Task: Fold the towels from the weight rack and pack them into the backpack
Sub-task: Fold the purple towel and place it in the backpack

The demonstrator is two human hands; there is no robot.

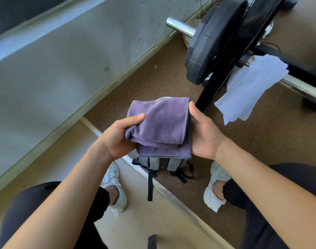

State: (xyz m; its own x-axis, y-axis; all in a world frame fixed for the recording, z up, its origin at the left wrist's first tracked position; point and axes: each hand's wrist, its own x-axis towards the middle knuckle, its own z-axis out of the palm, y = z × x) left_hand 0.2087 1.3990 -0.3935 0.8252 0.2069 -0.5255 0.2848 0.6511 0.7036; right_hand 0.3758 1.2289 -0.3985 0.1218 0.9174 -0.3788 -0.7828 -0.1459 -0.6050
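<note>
The left hand [117,139] pinched the bunched 8 o'clock corner of the folded purple towel [162,121] and the right hand [203,135] clasped its 3 o'clock edge, above the backpack [164,163] at its 6 o'clock; the loose top layer looked liable to unroll during packing.

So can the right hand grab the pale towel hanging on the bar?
Probably not yet: the right hand holds the purple towel with the left hand. Nothing stands between it and the pale towel on the bar, though.
</note>
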